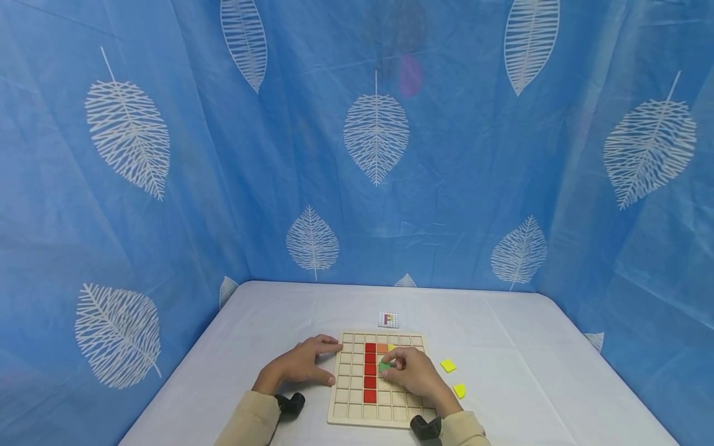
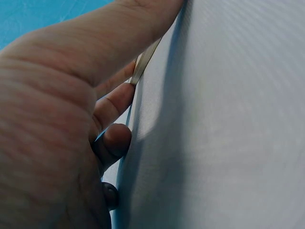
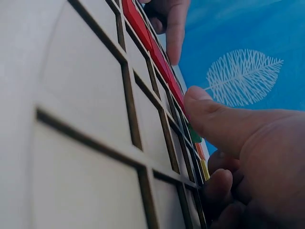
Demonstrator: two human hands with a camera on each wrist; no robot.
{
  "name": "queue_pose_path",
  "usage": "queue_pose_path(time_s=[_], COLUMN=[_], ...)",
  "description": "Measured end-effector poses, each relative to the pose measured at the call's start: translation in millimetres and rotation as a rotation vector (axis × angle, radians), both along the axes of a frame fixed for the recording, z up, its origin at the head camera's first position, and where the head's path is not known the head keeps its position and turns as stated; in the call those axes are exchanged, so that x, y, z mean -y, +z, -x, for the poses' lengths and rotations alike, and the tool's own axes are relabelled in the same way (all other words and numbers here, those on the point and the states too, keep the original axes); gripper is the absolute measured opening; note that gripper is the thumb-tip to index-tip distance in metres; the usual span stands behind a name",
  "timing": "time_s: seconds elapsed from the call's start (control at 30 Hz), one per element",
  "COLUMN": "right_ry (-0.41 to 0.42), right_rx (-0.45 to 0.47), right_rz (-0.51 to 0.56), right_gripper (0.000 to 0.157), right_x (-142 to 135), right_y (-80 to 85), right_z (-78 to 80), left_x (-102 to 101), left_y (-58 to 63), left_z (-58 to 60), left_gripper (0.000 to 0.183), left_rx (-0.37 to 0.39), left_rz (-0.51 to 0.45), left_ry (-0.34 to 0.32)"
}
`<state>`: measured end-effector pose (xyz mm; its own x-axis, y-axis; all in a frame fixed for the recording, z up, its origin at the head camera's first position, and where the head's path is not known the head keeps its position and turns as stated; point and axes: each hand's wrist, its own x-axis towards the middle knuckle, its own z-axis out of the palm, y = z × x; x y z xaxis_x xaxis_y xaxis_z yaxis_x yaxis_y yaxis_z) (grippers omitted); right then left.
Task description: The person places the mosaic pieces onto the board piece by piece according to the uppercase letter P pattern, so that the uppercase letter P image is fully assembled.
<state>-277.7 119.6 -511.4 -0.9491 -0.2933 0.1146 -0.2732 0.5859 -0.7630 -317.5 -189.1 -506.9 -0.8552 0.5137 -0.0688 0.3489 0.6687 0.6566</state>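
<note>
A wooden grid board (image 1: 357, 411) lies on the table. My right hand (image 1: 417, 375) pinches a green tile (image 1: 385, 367) over the grid, just right of a column of several red tiles (image 1: 370, 370). In the right wrist view, the green tile (image 3: 195, 134) shows below the thumb, partly hidden. An orange tile (image 1: 382, 348) sits beside the top red one, with a yellow tile (image 1: 392, 347) to its right, partly covered by my right hand. At the board's left edge, my left hand (image 1: 298, 364) rests with fingers extended and thumb spread, the fingertips touching the rim.
Behind the board lies a small pattern card (image 1: 388, 319) with a coloured grid. Two loose yellow pieces, a square (image 1: 448, 365) and one with a rounded side (image 1: 459, 391), lie to the board's right. Blue leaf-patterned curtain (image 1: 376, 235) surrounds the white table (image 1: 530, 359).
</note>
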Motion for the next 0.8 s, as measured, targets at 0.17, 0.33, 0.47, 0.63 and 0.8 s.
queue_pose_path(time_s=[0.17, 0.33, 0.47, 0.63, 0.8], right_ry=[0.010, 0.009, -0.010, -0.023, -0.022], right_rx=[-0.025, -0.030, -0.045, -0.059, -0.069], right_rz=[-0.027, -0.058, -0.096, -0.123, -0.121], right_gripper=[0.021, 0.020, 0.018, 0.018, 0.019], right_x=[0.8, 2.1, 3.1, 4.8, 6.7], right_y=[1.5, -0.1, -2.5, -1.8, 0.8], right_z=[-1.3, -0.9, 0.4, 1.2, -0.7], left_x=[-1.6, -2.0, -1.8, -1.6, -1.0], left_y=[-0.5, 0.8, 1.9, 1.7, 1.4], left_z=[-0.2, -1.3, -2.3, -2.6, -1.3], left_gripper=[0.083, 0.083, 0.083, 0.082, 0.083], left_rx=[-0.009, -0.003, 0.000, -0.005, -0.007], left_rz=[0.006, 0.009, 0.001, -0.004, 0.003], left_ry=[-0.003, 0.008, -0.001, -0.008, -0.006])
